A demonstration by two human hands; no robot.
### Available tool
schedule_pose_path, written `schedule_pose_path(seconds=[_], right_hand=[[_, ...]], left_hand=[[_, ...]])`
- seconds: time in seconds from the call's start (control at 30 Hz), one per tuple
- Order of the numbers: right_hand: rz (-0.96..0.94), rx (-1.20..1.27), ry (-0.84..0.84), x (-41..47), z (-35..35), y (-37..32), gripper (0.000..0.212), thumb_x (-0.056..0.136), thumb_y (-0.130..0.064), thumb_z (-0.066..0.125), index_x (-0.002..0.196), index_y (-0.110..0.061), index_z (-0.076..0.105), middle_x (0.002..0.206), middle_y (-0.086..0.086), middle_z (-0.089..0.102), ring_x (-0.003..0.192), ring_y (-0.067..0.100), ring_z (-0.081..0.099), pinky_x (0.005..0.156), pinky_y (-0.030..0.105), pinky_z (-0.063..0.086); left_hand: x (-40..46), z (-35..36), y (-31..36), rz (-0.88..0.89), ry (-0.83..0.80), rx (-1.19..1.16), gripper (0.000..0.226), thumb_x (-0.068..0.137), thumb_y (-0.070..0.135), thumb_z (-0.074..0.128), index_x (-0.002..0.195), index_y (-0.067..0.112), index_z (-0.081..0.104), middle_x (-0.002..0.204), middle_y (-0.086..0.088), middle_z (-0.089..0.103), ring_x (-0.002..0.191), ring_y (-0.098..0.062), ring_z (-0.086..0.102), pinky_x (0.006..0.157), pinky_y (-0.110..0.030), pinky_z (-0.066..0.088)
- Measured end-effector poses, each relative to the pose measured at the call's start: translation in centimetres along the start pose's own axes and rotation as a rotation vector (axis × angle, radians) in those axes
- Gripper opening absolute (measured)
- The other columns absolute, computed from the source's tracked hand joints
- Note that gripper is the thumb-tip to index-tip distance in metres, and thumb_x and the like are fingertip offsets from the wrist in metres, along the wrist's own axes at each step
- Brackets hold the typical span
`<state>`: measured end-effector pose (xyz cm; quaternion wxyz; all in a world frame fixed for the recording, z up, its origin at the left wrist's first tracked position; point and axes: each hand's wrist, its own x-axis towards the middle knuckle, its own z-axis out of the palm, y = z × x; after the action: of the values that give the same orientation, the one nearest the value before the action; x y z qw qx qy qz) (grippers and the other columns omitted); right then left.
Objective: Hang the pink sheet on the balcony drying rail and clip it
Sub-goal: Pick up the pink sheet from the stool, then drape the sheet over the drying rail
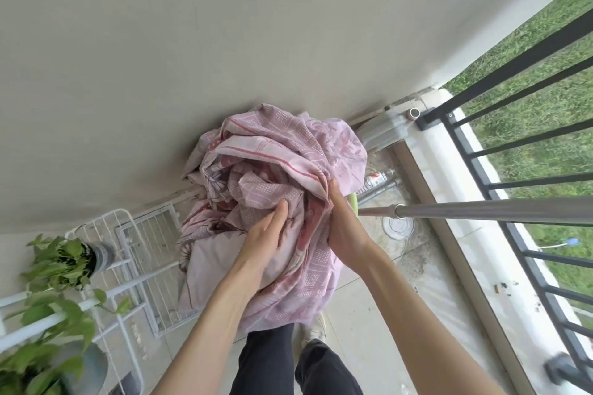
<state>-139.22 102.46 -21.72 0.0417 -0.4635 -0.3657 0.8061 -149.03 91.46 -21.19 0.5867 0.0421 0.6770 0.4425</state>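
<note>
A person is lifting one bundled pink sheet (272, 189) at chest height. The left hand (263, 237) is pressing flat beneath it; the right hand (343, 221) is gripping a fold, fingers hidden. One drying rail (481, 210) is running rightward, nearest the right hand. No clips are visible.

Plain beige wall (160, 58) from 9 to 1 o'clock. Pale tiled floor (378, 314) below. Black railing (513, 144) at 3 o'clock, grass (545, 51) beyond. Daylight.
</note>
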Motion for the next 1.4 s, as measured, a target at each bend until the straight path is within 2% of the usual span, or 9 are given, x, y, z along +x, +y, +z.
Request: schedule_pose_path(seconds=[0.2,0.37,0.57,0.7,0.83,0.93,1.03,1.17,1.4], right_hand=[[-0.045,-0.028,-0.034,-3.3,2.0,-4.4,0.084,0.069,-0.078,0.046,0.131,-0.023,0.052,0.133,0.003,0.057,0.126,0.018,0.05,0.113,0.045,0.029],[-0.091,-0.121,-0.111,-8.1,3.8,-10.1,0.081,0.085,-0.069,0.006,0.112,-0.019,0.063,0.114,0.007,0.068,0.112,0.019,0.06,0.099,0.036,0.045],[-0.193,-0.133,-0.284,-16.0,5.8,-17.7,0.087,0.082,-0.071,-0.006,0.11,-0.022,0.06,0.113,0.001,0.066,0.108,0.014,0.06,0.087,0.031,0.045],[-0.335,-0.208,-0.343,-21.6,6.9,-22.4,0.089,0.083,-0.072,-0.005,0.108,-0.017,0.061,0.112,0.003,0.066,0.111,0.019,0.057,0.097,0.034,0.04],[-0.541,-0.265,-0.368,-28.1,8.5,-27.2,0.08,0.088,-0.068,0.002,0.077,-0.009,0.055,0.053,-0.005,0.054,0.049,0.006,0.052,0.05,0.019,0.04],[-0.698,-0.293,-0.352,-33.4,9.2,-30.9,0.075,0.091,-0.062,0.001,0.068,-0.011,0.05,0.04,-0.009,0.051,0.036,0.002,0.05,0.036,0.011,0.037],[-0.8,-0.362,-0.336,-38.0,9.4,-33.7,0.077,0.091,-0.062,0.0,0.085,-0.009,0.055,0.055,-0.007,0.066,0.05,0.002,0.062,0.045,0.011,0.044],[-0.844,-0.354,-0.307,-43.3,9.7,-36.6,0.086,0.087,-0.07,0.007,0.125,-0.006,0.051,0.123,0.011,0.06,0.099,0.023,0.06,0.08,0.03,0.05],[-1.047,-0.308,-0.223,-52.7,7.5,-41.3,0.091,0.081,-0.077,0.007,0.137,-0.014,0.041,0.138,0.013,0.049,0.12,0.03,0.052,0.094,0.039,0.046]], left_hand=[[-1.2,-2.0,3.8,0.005,-0.096,0.022,0.075,0.063,0.084,0.051,0.12,0.036,0.059,0.128,0.015,0.058,0.123,-0.007,0.049,0.111,-0.036,0.027],[-5.5,-1.7,9.9,0.14,-0.067,-0.045,0.086,0.046,0.089,0.055,0.102,0.026,0.07,0.112,0.009,0.069,0.116,-0.008,0.055,0.106,-0.03,0.033],[-15.6,0.2,18.1,0.407,-0.194,-0.074,0.064,0.073,0.065,0.031,0.105,0.02,0.064,0.102,0.008,0.072,0.096,-0.001,0.065,0.075,-0.015,0.052],[-21.7,1.5,23.1,0.539,-0.204,-0.041,0.073,0.076,0.07,0.024,0.104,0.018,0.067,0.11,0.0,0.07,0.107,-0.012,0.062,0.094,-0.03,0.043],[-28.0,3.7,28.1,0.708,-0.219,-0.05,0.076,0.085,0.067,0.02,0.107,0.011,0.066,0.109,-0.006,0.07,0.107,-0.017,0.062,0.095,-0.033,0.042],[-33.0,5.5,31.6,0.818,-0.269,-0.022,0.075,0.088,0.065,0.02,0.111,0.009,0.064,0.108,-0.008,0.07,0.102,-0.017,0.065,0.088,-0.032,0.045],[-37.2,8.0,34.3,0.943,-0.262,0.069,0.067,0.091,0.06,0.023,0.104,0.009,0.065,0.096,-0.004,0.073,0.088,-0.013,0.069,0.075,-0.025,0.05],[-41.2,11.4,37.7,1.049,-0.255,0.06,0.062,0.094,0.055,0.027,0.103,0.006,0.065,0.091,-0.007,0.073,0.086,-0.017,0.068,0.074,-0.027,0.052],[-47.7,17.9,43.3,1.183,-0.431,0.097,0.056,0.096,0.047,0.028,0.108,0.004,0.062,0.11,-0.017,0.066,0.103,-0.027,0.063,0.091,-0.035,0.048]])
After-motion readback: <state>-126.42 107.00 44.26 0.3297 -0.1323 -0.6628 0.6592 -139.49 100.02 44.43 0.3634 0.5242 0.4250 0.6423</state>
